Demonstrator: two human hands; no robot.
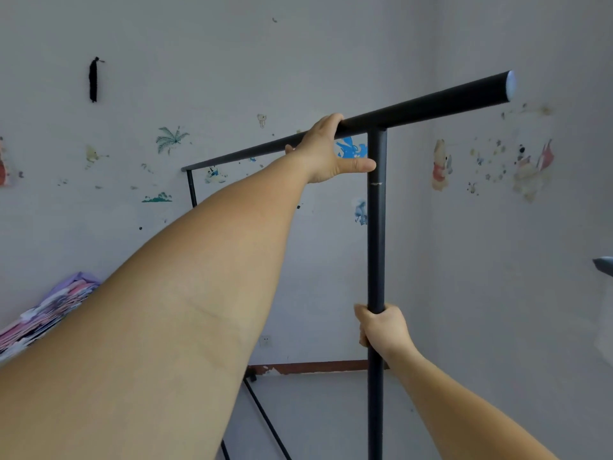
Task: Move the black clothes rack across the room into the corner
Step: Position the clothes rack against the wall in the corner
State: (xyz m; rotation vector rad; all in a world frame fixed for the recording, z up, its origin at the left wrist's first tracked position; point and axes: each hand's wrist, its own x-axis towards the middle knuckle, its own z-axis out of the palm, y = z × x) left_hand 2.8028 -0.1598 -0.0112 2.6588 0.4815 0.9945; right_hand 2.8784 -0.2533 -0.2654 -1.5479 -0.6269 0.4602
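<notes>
Rack position: the black clothes rack (376, 227) was seen directly ahead of the person, close to the meeting of two pale walls (497, 260), its top bar (431, 106) running from far left to near right.
Left hand: the left hand (326, 151) was laid over the top bar just left of the near upright; its fingers were curled over the bar and hidden behind it, the thumb stretched out to touch the post.
Right hand: the right hand (381, 327) was closed round the near upright post (376, 260), lower down, the fingers wrapped fully about it.
Key relation: the long axis of the bar was judged to point toward the corner on the right; the right hand was the nearer one, the left arm being extended further out.
Step judged: the rack was taken to be almost in place, a last push into the corner remaining.
Floor: a grey floor (315, 410) and a reddish skirting strip (315, 366) were visible below.
Room: cartoon stickers (442, 164) were scattered on the walls, and patterned bedding (49, 310) lay at the left edge.
</notes>
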